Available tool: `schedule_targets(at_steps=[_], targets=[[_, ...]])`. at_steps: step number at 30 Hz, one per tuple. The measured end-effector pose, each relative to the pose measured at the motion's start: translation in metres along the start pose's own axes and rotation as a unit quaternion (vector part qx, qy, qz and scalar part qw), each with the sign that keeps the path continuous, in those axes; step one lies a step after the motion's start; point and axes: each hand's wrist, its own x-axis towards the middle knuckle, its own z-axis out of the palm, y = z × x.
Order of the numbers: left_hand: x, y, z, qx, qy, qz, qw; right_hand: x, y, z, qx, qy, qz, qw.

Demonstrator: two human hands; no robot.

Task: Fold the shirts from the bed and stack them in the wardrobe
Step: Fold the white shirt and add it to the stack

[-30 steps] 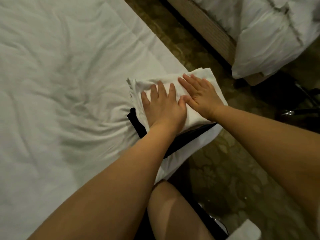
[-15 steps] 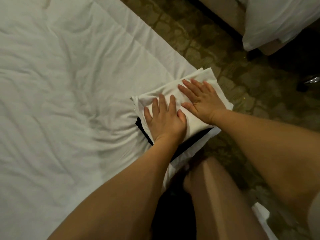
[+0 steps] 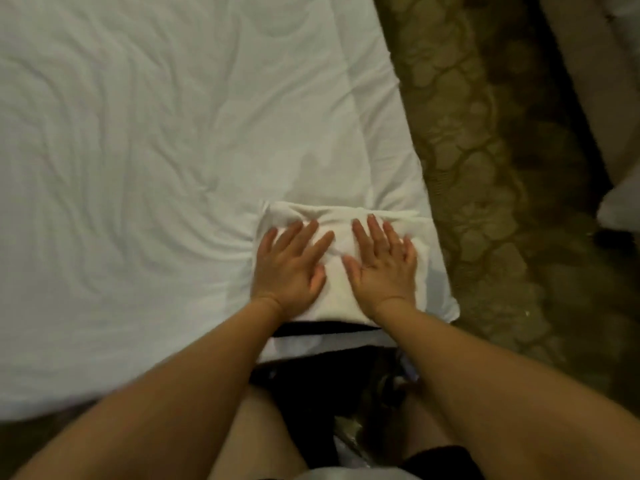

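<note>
A folded white shirt (image 3: 337, 289) lies at the near right corner of the white bed (image 3: 138, 168). Under its near edge a dark folded garment (image 3: 325, 328) shows as a black strip. My left hand (image 3: 289, 268) presses flat on the left half of the white shirt, fingers straight and spread. My right hand (image 3: 384, 266) presses flat on the right half, fingers straight too. The two hands lie side by side with a small gap between them. The wardrobe is not in view.
Patterned olive carpet (image 3: 485, 168) runs along the right side of the bed. The edge of a second bed or piece of furniture (image 3: 616, 209) shows at the far right. My legs are below the bed's corner.
The view has swung, so the bed now fills the left and top. My hands have spread apart a little and lie parallel on the white shirt, still pressing it flat.
</note>
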Motion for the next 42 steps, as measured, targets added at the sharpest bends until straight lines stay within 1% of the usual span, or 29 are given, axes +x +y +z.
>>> schedule_targets(at_steps=[4,7,10,14,18,21,23,24,25,27,28,31,33,35,37,40,42], targets=[[-0.010,0.007,-0.002,0.026,0.002,-0.021,0.999,-0.005,0.002,-0.004,0.009,-0.017,-0.026,0.999],[-0.011,0.012,-0.007,0.043,-0.012,-0.023,0.999,-0.006,0.007,-0.012,0.017,-0.051,-0.036,0.998],[-0.013,0.012,-0.007,0.057,-0.013,-0.017,0.998,-0.009,0.009,-0.020,0.013,-0.064,-0.050,0.997],[-0.013,0.011,-0.009,0.048,-0.021,-0.020,0.998,-0.004,0.025,-0.035,-0.013,-0.078,-0.103,0.992],[-0.008,0.016,-0.023,0.067,-0.044,-0.028,0.996,0.024,0.036,-0.063,-0.025,-0.096,-0.154,0.983],[-0.007,0.026,-0.033,0.068,-0.049,-0.058,0.995,0.048,0.036,-0.082,-0.022,-0.095,-0.212,0.972],[-0.004,0.043,-0.040,0.090,-0.038,-0.122,0.988,0.062,0.041,-0.090,-0.002,-0.140,-0.256,0.956],[-0.001,0.060,-0.045,0.091,-0.050,-0.178,0.979,0.071,0.043,-0.092,0.021,-0.186,-0.258,0.948],[0.005,0.078,-0.050,0.078,-0.080,-0.246,0.963,0.082,0.044,-0.093,0.054,-0.241,-0.242,0.938],[0.024,0.122,-0.056,0.010,-0.142,-0.395,0.907,0.102,0.042,-0.095,0.129,-0.361,-0.170,0.908],[0.035,0.142,-0.058,-0.028,-0.151,-0.456,0.877,0.110,0.039,-0.095,0.154,-0.412,-0.142,0.887],[0.059,0.185,-0.045,-0.120,-0.083,-0.582,0.800,0.128,0.038,-0.093,0.158,-0.513,-0.116,0.835],[0.067,0.192,-0.039,-0.157,-0.069,-0.627,0.760,0.137,0.041,-0.089,0.154,-0.571,-0.107,0.799],[0.071,0.191,-0.035,-0.174,-0.080,-0.640,0.745,0.144,0.043,-0.082,0.153,-0.619,-0.099,0.764],[0.071,0.186,-0.031,-0.181,-0.092,-0.644,0.738,0.148,0.043,-0.075,0.152,-0.653,-0.093,0.736],[0.061,0.187,-0.024,-0.180,-0.097,-0.645,0.736,0.152,0.045,-0.067,0.175,-0.675,-0.073,0.713],[0.052,0.191,-0.022,-0.180,-0.089,-0.649,0.734,0.155,0.043,-0.062,0.167,-0.671,-0.081,0.718]])
